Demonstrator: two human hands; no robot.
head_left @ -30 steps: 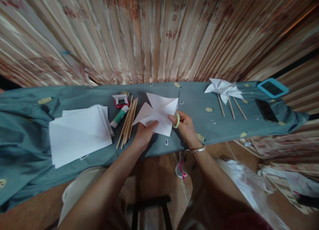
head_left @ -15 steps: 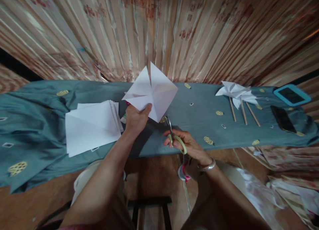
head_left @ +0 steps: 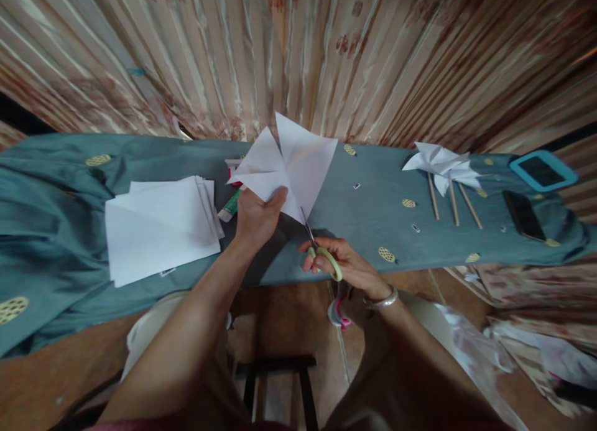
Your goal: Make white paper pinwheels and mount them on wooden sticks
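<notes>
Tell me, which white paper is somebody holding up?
The slit sheet, pinched in the left hand, its lower corner by the scissors. The stacked sheets lie flat at the left, and the paper pinwheels lie at the right.

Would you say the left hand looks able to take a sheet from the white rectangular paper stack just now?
Probably not freely: the white rectangular paper stack lies nearby with its top uncovered, but the left hand is holding a cut white paper piece.
</notes>
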